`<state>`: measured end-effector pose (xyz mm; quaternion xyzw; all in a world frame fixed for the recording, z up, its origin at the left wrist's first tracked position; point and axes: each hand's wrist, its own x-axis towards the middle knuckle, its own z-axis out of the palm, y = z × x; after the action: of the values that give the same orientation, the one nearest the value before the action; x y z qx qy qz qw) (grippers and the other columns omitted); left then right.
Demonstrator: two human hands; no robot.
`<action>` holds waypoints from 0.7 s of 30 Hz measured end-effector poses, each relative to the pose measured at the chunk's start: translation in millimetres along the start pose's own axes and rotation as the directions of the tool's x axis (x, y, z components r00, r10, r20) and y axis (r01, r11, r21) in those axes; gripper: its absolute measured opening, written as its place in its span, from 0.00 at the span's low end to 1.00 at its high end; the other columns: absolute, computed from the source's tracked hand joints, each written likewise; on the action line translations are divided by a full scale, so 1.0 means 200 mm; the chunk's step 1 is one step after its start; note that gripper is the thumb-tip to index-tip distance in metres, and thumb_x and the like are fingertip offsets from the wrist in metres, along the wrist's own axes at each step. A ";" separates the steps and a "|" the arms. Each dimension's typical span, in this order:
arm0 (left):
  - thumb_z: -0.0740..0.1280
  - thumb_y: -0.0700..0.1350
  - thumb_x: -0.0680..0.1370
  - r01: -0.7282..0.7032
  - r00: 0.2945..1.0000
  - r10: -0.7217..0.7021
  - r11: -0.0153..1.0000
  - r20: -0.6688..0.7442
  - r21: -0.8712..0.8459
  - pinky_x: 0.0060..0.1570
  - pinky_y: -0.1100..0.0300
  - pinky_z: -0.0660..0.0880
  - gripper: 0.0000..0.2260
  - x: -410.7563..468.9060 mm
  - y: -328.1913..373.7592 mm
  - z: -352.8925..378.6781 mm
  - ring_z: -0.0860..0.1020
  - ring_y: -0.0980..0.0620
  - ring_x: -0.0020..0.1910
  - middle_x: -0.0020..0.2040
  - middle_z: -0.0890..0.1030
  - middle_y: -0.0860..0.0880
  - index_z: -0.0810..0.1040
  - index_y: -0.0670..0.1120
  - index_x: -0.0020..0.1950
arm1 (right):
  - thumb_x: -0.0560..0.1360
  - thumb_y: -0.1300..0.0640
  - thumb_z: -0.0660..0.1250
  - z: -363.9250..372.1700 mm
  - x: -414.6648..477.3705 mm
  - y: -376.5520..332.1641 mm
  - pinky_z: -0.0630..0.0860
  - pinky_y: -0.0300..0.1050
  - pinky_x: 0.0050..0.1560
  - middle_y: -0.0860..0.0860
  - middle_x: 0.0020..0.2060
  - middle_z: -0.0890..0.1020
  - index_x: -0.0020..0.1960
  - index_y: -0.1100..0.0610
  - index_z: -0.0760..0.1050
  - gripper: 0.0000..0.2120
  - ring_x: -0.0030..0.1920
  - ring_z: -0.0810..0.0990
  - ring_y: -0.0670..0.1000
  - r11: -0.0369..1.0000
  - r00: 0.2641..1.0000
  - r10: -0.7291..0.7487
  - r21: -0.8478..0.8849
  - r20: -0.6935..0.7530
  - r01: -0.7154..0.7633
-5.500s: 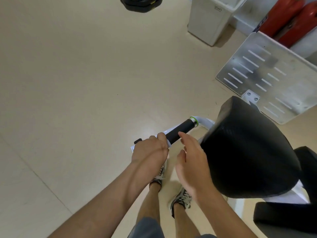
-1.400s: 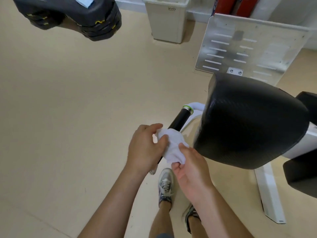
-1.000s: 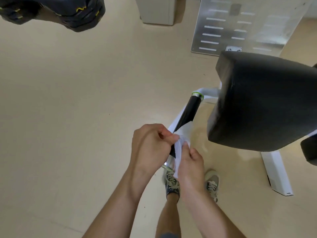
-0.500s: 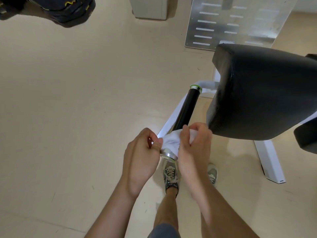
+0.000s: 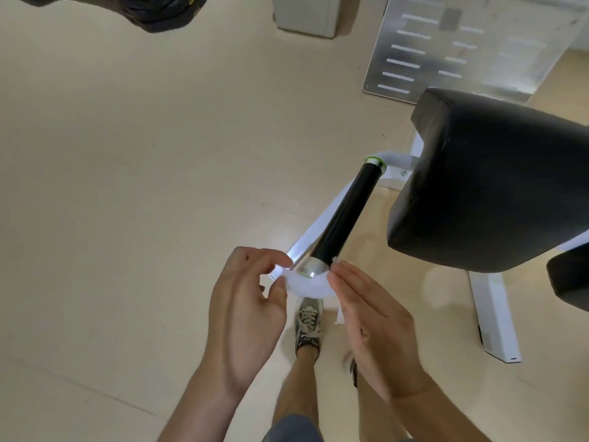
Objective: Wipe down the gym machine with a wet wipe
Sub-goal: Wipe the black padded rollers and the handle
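The gym machine's black handle grip (image 5: pixel 345 215) slants up to the right and ends near me in a silver cap (image 5: pixel 310 269). A white wet wipe (image 5: pixel 307 287) is cupped under that cap. My left hand (image 5: pixel 247 309) pinches the wipe's left edge between thumb and fingers. My right hand (image 5: pixel 371 314) lies flat against the wipe's right side, fingers extended, a strip of wipe hanging below them. The machine's black padded seat (image 5: pixel 487 199) looms at the right.
A white frame bar (image 5: pixel 494 314) of the machine runs along the floor at right. A slotted metal footplate (image 5: pixel 446 46) stands at the back, a white bin (image 5: pixel 306 14) beside it. Stacked black weights (image 5: pixel 165 11) sit at top left. My feet are below the handle.
The wipe has slid down off the black grip to the silver end cap. My right hand has opened from a wrap around the handle to a flat press at the wipe's side.
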<state>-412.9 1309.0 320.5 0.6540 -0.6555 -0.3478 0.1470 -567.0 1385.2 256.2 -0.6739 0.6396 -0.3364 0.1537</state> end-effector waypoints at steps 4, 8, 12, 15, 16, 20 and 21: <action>0.64 0.37 0.77 -0.034 0.999 0.037 0.991 0.024 -0.130 0.44 0.71 0.73 0.13 -0.02 0.05 0.06 0.78 0.61 0.50 0.49 0.79 0.59 0.82 0.54 0.52 | 0.84 0.60 0.53 0.06 0.03 -0.09 0.75 0.49 0.63 0.58 0.63 0.78 0.63 0.64 0.74 0.14 0.66 0.74 0.56 0.999 0.998 0.001 0.039 -0.059 0.001; 0.59 0.39 0.81 0.342 0.940 -0.300 0.816 0.164 -0.466 0.46 0.60 0.79 0.12 -0.03 0.01 0.05 0.82 0.54 0.46 0.45 0.84 0.54 0.82 0.50 0.51 | 0.81 0.63 0.56 0.14 0.18 -0.13 0.73 0.53 0.64 0.56 0.58 0.81 0.56 0.63 0.80 0.14 0.66 0.73 0.54 0.997 0.995 -0.072 0.017 0.062 0.071; 0.60 0.39 0.81 0.410 0.902 -0.418 0.747 0.110 -0.524 0.47 0.58 0.78 0.12 -0.03 0.01 0.04 0.81 0.54 0.47 0.44 0.84 0.54 0.82 0.50 0.50 | 0.74 0.60 0.62 0.15 0.24 -0.07 0.67 0.50 0.67 0.48 0.48 0.82 0.50 0.55 0.81 0.10 0.59 0.77 0.51 0.967 0.961 -0.134 -0.182 0.240 0.181; 0.62 0.41 0.80 0.370 0.925 -0.359 0.784 0.121 -0.499 0.51 0.57 0.77 0.10 -0.02 0.04 0.04 0.81 0.56 0.49 0.46 0.84 0.55 0.81 0.53 0.51 | 0.74 0.62 0.62 0.12 0.20 -0.05 0.68 0.50 0.67 0.50 0.53 0.82 0.54 0.57 0.80 0.12 0.62 0.76 0.52 0.984 0.974 -0.136 -0.094 0.179 0.154; 0.62 0.41 0.80 0.347 0.936 -0.331 0.802 0.122 -0.487 0.51 0.59 0.77 0.10 -0.02 0.06 0.04 0.81 0.56 0.50 0.47 0.83 0.56 0.81 0.53 0.51 | 0.75 0.64 0.60 0.09 0.16 -0.04 0.69 0.51 0.67 0.51 0.59 0.80 0.60 0.58 0.78 0.15 0.66 0.74 0.53 0.990 0.982 -0.118 -0.060 0.151 0.128; 0.63 0.43 0.80 0.305 0.952 -0.283 0.856 0.114 -0.418 0.49 0.65 0.76 0.10 -0.01 0.10 0.07 0.79 0.60 0.51 0.49 0.82 0.60 0.81 0.56 0.51 | 0.76 0.67 0.59 0.07 0.07 -0.04 0.69 0.56 0.67 0.56 0.68 0.74 0.68 0.62 0.69 0.20 0.72 0.67 0.55 0.997 0.994 -0.020 -0.067 0.106 0.027; 0.63 0.42 0.80 0.308 0.951 -0.284 0.851 0.121 -0.426 0.51 0.63 0.76 0.10 -0.01 0.10 0.07 0.80 0.59 0.51 0.49 0.83 0.59 0.81 0.55 0.51 | 0.79 0.64 0.56 0.09 0.10 -0.05 0.67 0.56 0.68 0.55 0.67 0.75 0.67 0.61 0.71 0.18 0.72 0.67 0.55 0.997 0.992 -0.013 -0.078 0.127 0.023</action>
<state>-436.3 1312.1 323.9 0.6872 -0.4553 -0.5226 0.2177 -548.9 1362.6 255.3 -0.7052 0.6353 -0.2687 0.1641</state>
